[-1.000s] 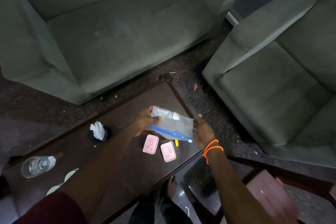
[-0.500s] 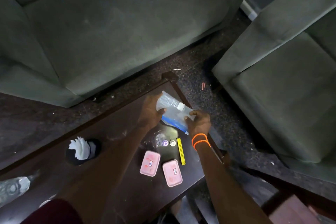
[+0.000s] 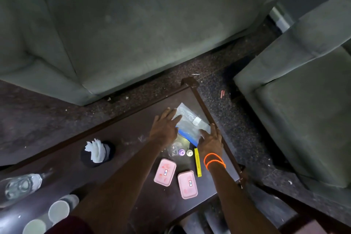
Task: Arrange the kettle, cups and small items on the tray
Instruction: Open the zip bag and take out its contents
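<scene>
Crinkled clear plastic bag (image 3: pixel 190 124) (blue-edged) flat under left hand (image 3: pixel 164 128), right hand (image 3: pixel 210 139).

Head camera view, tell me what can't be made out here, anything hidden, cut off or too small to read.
- Clear bag: contents too blurred; left hand and right hand cover its edges.
- Pink boxes: label print too small.
- Small round items near the yellow strip: too small to identify.
- Cups and glass bottle: cut off by the frame edge.
- Kettle and tray: not visible.
</scene>
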